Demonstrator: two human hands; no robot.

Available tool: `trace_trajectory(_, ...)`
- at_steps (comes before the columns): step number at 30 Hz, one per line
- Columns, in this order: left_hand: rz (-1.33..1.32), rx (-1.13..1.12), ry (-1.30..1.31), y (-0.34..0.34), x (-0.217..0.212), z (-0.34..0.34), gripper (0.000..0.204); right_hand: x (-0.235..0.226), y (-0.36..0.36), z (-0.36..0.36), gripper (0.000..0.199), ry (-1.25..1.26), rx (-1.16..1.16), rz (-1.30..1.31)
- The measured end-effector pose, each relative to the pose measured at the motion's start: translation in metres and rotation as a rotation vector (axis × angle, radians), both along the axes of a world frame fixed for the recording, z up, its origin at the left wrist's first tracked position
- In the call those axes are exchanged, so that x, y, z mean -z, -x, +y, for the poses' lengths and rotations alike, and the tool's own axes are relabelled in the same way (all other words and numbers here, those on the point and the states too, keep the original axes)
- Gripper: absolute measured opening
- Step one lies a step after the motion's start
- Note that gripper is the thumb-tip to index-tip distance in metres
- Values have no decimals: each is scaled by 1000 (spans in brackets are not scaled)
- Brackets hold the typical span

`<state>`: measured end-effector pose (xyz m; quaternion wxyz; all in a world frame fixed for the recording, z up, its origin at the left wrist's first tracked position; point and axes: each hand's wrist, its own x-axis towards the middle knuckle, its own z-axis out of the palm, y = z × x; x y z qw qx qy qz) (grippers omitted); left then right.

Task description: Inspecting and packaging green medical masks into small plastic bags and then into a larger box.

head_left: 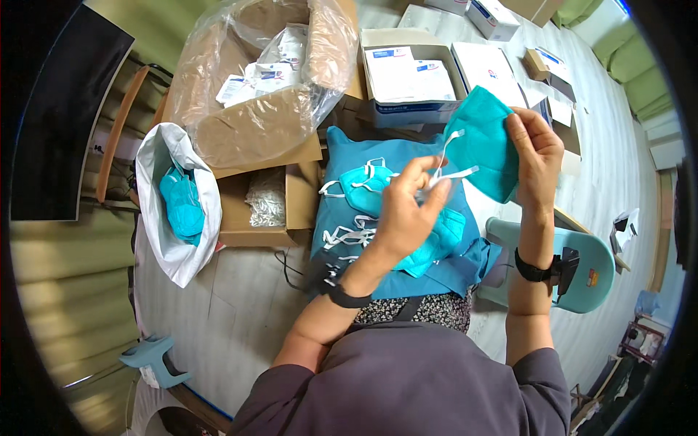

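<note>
My right hand [536, 149] pinches the edge of a teal folded face mask [483, 145], holding it up over my lap. At the mask's other side, my left hand [408, 207] has thumb and fingers drawn together around its white ear loop [440, 172]; the fingertips are slightly blurred. Beneath my hands a blue cloth [338, 163] covers my lap. Several more teal masks [363, 187] with white ear loops lie on it, partly hidden by my left hand and forearm.
A plastic-lined carton [247, 134] holds white packets; below it, an open carton [302, 196] contains whitish pieces. A white bag [150, 167] with teal masks stands at left. Ahead is a box [418, 112] of packets. A light-blue stool [592, 265] stands right, another [156, 360] lower left.
</note>
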<state>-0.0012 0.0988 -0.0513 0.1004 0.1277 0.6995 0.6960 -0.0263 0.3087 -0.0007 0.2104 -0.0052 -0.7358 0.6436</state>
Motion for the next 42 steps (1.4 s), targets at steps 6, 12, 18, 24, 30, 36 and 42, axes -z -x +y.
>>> trace_trajectory(6,-118,231,-593,5,-35,-75,34,35,0,48,16,209,1,-110)
trace_trajectory(12,253,346,-999,15,-86,-84,37,95,-14,18,16,337,-116,-342)
trace_trajectory(18,104,-1,-17,-1,-92,-72,22,101,-12,11,13,-372,-59,-301)
trace_trajectory(24,-130,189,50,6,-64,-60,26,-14,-25,-63,31,1,-448,-246)
trace_trajectory(30,-204,337,-62,3,-55,-63,21,-26,-35,-72,27,-97,-685,-437)
trace_trajectory(36,-449,524,-250,-24,-60,-61,27,-13,-46,-63,49,-64,-554,-350)
trace_trajectory(42,-612,553,-310,-54,-46,-80,40,-23,-58,-43,49,-541,-251,38)
